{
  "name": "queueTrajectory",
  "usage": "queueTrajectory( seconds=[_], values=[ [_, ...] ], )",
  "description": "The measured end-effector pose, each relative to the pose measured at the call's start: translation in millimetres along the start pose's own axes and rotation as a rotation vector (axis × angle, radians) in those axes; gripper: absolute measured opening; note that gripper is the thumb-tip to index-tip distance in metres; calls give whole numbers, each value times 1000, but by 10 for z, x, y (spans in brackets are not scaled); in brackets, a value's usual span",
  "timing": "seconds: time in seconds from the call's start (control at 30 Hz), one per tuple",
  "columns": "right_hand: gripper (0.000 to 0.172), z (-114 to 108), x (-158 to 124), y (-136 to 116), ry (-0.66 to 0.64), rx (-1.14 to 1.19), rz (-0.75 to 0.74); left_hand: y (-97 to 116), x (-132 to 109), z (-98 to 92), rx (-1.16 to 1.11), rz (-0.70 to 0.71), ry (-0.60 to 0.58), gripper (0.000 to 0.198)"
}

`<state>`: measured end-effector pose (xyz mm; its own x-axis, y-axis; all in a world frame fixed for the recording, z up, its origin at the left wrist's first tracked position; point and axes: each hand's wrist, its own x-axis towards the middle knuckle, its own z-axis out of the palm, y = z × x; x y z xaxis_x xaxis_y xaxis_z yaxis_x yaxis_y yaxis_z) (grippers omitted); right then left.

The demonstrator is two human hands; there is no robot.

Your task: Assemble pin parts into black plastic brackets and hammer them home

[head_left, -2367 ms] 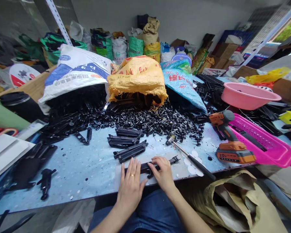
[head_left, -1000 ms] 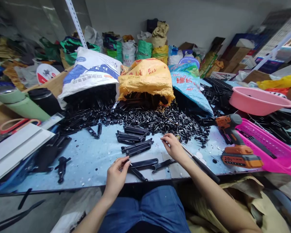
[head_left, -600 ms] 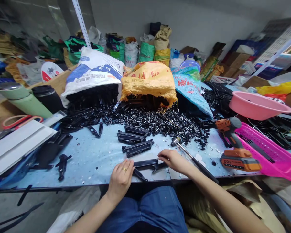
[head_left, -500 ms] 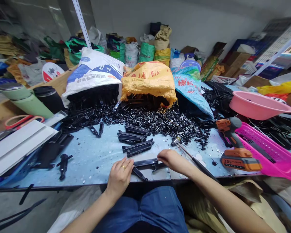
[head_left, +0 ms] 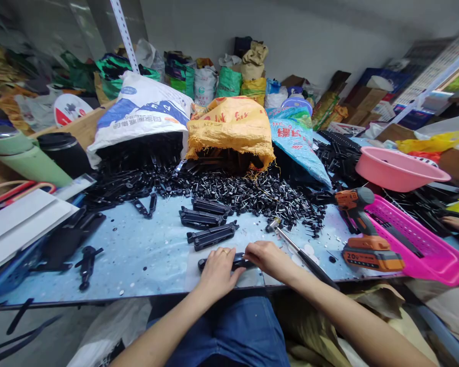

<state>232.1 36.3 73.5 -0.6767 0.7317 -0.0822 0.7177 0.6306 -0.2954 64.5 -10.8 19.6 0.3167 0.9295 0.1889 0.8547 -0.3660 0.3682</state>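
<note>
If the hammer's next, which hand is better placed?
Right, I'd say: the right hand is closer to the hammer, though also at the black part. The left hand lies farther off, over that part.

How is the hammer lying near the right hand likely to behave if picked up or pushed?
The hammer should feel stiff, since its metal shaft looks straight. It is probably head-heavy, with a thick head on a thin shaft. Pushed, it might pivot rather than roll freely, as the head sits crosswise.
</note>
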Motion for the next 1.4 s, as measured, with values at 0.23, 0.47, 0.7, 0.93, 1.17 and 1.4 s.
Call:
queueTrajectory(
  seconds=[0.23, 0.47, 0.7, 0.93, 1.17, 1.4],
  values=[
    [13, -119, 98, 28, -26, 118, -38, -59, 197, -119, -214, -263, -170, 10],
    [13, 97, 30, 97, 51, 39, -201, -53, 270, -141, -238, -301, -205, 13],
    [42, 502, -182, 455, 175, 53, -353, -33, -30, -69, 28, 92, -73, 43],
    [46, 471, -70, 610, 97, -235, -385, -96, -57, 19, 96, 156, -52, 42],
    [59, 530, -129, 554, 178, -298, -290, -253, -94, -106, 223, 216, -61, 36],
    [56, 59, -277, 143, 233, -210, -432, -311, -17, -514, 156, 355, 77, 55]
  ],
)
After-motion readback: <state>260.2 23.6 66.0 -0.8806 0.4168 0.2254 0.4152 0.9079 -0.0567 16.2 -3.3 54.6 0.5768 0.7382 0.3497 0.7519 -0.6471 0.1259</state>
